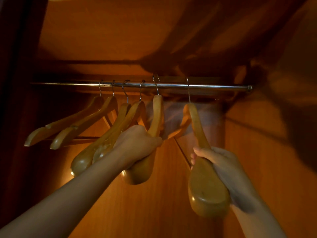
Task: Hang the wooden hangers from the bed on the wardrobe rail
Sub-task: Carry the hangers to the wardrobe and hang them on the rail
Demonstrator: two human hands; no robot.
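Note:
A chrome wardrobe rail (pixel 214 86) runs across the head view inside a wooden wardrobe. Several wooden hangers (pixel 85 124) with metal hooks hang on its left half. My left hand (pixel 137 141) grips the arm of a wooden hanger (pixel 157 115) whose hook rises just over the rail. To the right, my right hand (pixel 217 158) holds another wooden hanger (pixel 204 186) by its broad arm; its hook crosses the rail, though I cannot tell if it rests on it. Both held hangers are motion-blurred.
The wardrobe's right side wall (pixel 265 160) stands close to my right hand. A back panel (pixel 154 203) lies behind the hangers and a top panel (pixel 111 31) above the rail. The rail's right end bracket (pixel 249 87) is fixed to the wall.

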